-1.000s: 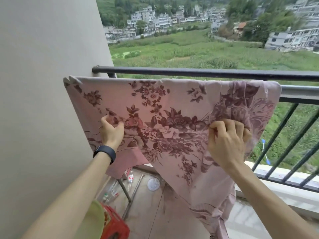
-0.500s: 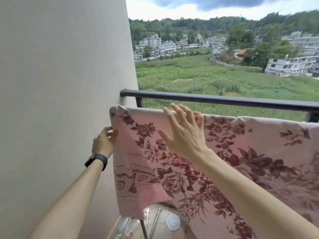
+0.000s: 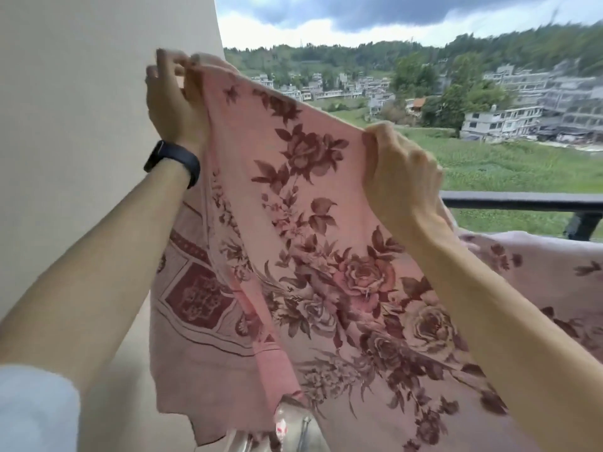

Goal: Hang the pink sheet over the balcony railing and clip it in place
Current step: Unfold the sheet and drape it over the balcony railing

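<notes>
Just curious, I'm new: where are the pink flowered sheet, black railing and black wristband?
pink flowered fabric sheet (image 3: 293, 197), head view, upper middle panel
black metal railing (image 3: 522, 201), head view, top bar
black wristband (image 3: 173, 163), head view, strap's outer face

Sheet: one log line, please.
left hand grips sheet corner, raised | right hand pinches top edge | visible railing bare

Matt printed cloth sheet, smooth dark metal railing
</notes>
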`<state>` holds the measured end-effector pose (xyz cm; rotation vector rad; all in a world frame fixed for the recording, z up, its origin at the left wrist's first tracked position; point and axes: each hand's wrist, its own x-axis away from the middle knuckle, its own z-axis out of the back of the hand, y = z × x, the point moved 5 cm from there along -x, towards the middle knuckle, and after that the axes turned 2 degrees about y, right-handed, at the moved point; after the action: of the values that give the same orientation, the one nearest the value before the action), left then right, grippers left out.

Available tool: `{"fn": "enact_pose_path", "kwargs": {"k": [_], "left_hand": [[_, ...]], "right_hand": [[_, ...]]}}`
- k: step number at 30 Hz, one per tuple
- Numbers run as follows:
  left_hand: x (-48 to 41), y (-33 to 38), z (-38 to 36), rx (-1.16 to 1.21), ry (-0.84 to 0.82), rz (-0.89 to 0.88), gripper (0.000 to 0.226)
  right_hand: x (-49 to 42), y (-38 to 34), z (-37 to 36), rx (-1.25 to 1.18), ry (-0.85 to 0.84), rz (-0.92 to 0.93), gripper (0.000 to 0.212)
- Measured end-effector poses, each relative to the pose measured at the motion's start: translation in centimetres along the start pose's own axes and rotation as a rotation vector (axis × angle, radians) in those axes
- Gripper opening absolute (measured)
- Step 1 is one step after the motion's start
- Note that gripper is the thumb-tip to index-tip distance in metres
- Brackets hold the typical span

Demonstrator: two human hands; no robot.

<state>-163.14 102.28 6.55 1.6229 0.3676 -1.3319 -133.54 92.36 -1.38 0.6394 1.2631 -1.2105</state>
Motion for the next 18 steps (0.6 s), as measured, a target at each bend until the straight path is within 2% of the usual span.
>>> {"fn": "enact_pose_path", "kwargs": {"k": [1,3,4,5,8,10,12,15,17,18], "left_hand": [[0.3,1.1,-3.3,-0.042,-0.263,-0.019,0.031],[5.2,1.4,-9.3,-0.154,-0.998,-0.019,0.041],[8.3,0.8,-10.7,-0.204,-1.235,0.029,0.047],[10.3,-0.2,-11.1,-0.231,-1.299,0.066,0.050],[12.3,-3.1,-9.1,-0.142,-1.052,0.071,0.039],[13.5,-5.6,-6.4,-0.135,-0.948,0.091,0.032],[14.9,-8.3,-2.5,-0.141,-0.719,0.142,0.034],[18.9,-11.8,3.4,-0.087,-0.374,0.234,0.045],[23.1,-14.8,5.7,-0.021,-0.302,0.413,0.058],[25.4,-16.0,6.3,-0.008,-0.321,0.494,0.064]], "right_hand": [[-1.4,1.9,-0.2,0.088,-0.069,-0.080,0.024],[-2.1,6.2,-1.1,0.286,-0.318,-0.228,0.016],[-1.2,7.9,-1.3,0.351,-0.450,-0.289,0.013],[0.1,8.8,-1.3,0.377,-0.529,-0.312,0.017],[4.1,7.3,-1.4,0.287,-0.556,-0.153,0.043],[6.0,4.5,-2.1,0.259,-0.607,-0.044,0.061],[7.6,1.1,-3.6,0.234,-0.637,0.063,0.071],[9.7,-3.8,-6.5,0.218,-0.683,0.234,0.063],[10.6,-6.0,-8.1,0.201,-0.679,0.309,0.049],[10.8,-6.7,-8.6,0.183,-0.660,0.324,0.041]]}}
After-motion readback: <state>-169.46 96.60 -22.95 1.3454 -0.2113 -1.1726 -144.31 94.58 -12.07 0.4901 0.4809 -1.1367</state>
